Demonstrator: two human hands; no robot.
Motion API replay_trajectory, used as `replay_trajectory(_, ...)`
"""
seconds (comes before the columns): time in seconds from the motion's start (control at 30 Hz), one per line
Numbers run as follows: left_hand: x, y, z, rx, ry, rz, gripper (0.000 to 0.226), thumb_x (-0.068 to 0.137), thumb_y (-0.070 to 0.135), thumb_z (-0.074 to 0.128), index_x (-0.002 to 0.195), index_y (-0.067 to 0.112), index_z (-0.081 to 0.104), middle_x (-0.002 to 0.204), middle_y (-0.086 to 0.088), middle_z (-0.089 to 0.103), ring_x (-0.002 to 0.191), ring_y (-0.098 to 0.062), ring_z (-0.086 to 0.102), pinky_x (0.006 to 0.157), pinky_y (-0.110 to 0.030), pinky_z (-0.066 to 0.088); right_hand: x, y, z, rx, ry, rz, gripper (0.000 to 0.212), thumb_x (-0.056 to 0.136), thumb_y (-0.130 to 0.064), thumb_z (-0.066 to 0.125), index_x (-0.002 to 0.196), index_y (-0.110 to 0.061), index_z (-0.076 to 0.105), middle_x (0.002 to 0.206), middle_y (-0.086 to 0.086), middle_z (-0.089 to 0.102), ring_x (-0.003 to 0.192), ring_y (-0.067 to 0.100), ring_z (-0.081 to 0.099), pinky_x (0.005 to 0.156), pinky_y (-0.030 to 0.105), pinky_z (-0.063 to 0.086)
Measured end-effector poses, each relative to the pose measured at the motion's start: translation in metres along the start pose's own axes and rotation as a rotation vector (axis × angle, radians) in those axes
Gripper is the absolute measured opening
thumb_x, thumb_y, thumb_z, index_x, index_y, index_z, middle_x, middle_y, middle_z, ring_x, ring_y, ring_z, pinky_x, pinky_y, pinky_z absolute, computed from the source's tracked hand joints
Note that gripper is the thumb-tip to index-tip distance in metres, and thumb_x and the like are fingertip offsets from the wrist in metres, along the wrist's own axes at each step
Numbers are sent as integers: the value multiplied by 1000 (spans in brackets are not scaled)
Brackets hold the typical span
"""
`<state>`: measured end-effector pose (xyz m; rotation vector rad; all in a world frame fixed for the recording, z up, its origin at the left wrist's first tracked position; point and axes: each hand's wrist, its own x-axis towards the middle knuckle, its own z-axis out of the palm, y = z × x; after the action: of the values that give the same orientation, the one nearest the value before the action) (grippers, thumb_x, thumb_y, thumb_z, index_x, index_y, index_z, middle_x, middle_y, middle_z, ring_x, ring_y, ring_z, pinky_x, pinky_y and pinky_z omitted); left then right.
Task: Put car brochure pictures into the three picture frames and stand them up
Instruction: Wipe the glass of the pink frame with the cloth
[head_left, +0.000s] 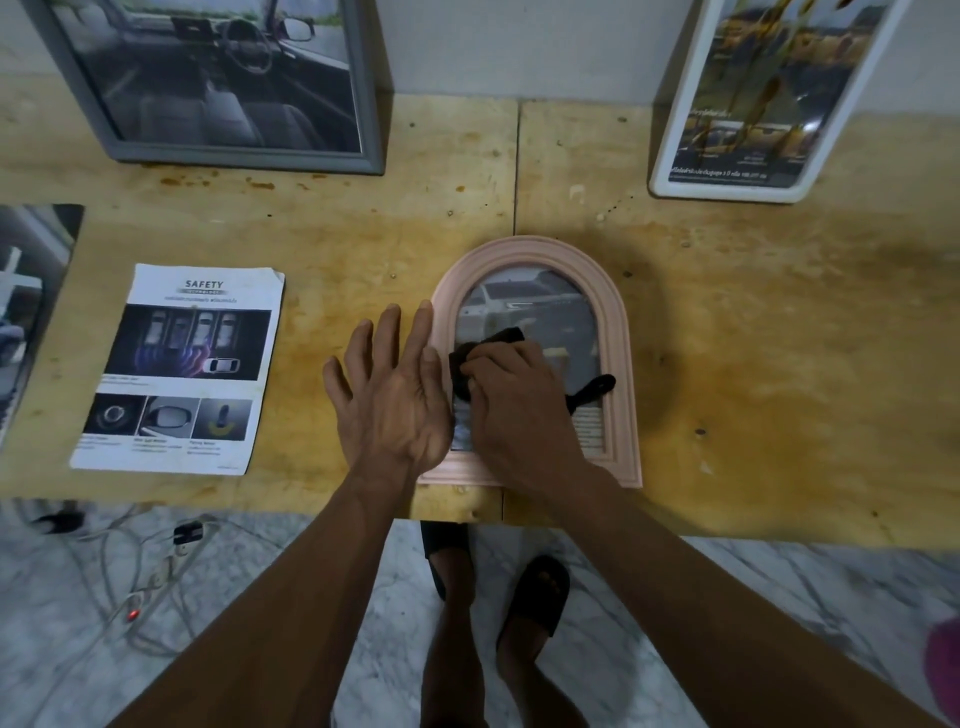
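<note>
There are three picture frames: one grey frame (218, 83) far left, one white frame (769, 98) far right, and one pink arched frame (621, 332) lying near the middle. Two loose brochure pages: one safety page (182, 369) and one at the left edge (31, 312). Two hands, left hand (389, 395) and right hand (514, 400). One dark cloth (488, 345).

The loose brochure page (179, 370) lying near the left end of the tabletop (753, 322) carries the heading "SAFETY" in bold capitals at its top; the smaller lines beneath it and the captions under its three small photos are too small to read. The white-framed picture (748, 98) at the tabletop's far right edge bears rows of small print that stay illegible.
</note>
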<state>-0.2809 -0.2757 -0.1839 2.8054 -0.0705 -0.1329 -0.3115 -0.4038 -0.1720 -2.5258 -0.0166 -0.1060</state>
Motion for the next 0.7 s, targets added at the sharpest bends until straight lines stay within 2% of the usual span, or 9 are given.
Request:
replay_trajectory(0.07, 0, -1, 0, -5, 2, 6, 50, 108, 46, 15, 157, 40, 20, 165, 5, 21, 152, -23, 12, 118, -57, 11, -12, -2, -4, 17, -28, -20, 21, 83, -9, 47, 88, -6, 67, 99, 7, 65, 96, 31, 55, 76, 52, 46)
replay_trajectory(0.17, 1, -1, 1, 16, -5, 6, 50, 107, 46, 16, 157, 40, 19, 165, 4, 21, 151, -24, 12, 118, -57, 12, -29, -1, -12, 1, -64, -77, 16, 79, -5, 53, 85, -8, 67, 97, 4, 66, 94, 30, 55, 76, 46, 45)
replay_trajectory(0.33, -1, 0, 2, 25, 10, 13, 50, 108, 45, 17, 157, 40, 20, 164, 3, 23, 151, -26, 14, 116, -58, 15, -48, 17, -27, -138, -150, -165, 23, 75, -5, 66, 95, -15, 68, 109, -3, 65, 102, 24, 52, 80, 36, 35)
replay_trajectory(0.5, -1, -1, 1, 14, 17, 32, 50, 107, 44, 18, 157, 39, 21, 164, 1, 25, 150, -26, 16, 116, -59, 16, -55, 36, -50, -259, -198, -155, 24, 75, -4, 67, 94, -18, 64, 107, -4, 62, 99, 22, 49, 74, 31, 26)
replay_trajectory(0.57, -2, -2, 1, 13, 23, 39, 50, 108, 44, 19, 157, 38, 22, 164, 1, 25, 150, -27, 17, 116, -60, 17, -50, 40, -61, -209, -207, -91, 24, 76, -2, 67, 95, -17, 65, 102, -2, 62, 94, 20, 48, 73, 31, 33)
replay_trajectory(0.63, -1, -3, 1, 17, 19, 47, 50, 107, 45, 18, 157, 38, 22, 163, 0, 25, 150, -27, 17, 116, -61, 17, -37, 43, -77, 35, -126, 83, 18, 89, -5, 58, 101, -15, 67, 98, 0, 61, 89, 15, 48, 76, 26, 41)
replay_trajectory(0.7, 0, -4, 2, 24, 17, 53, 52, 106, 48, 15, 157, 37, 21, 163, -1, 25, 150, -28, 17, 116, -61, 17, -20, 46, -87, 184, 103, 218, 20, 99, -14, 49, 112, -14, 64, 105, 1, 57, 97, 16, 51, 80, 18, 38)
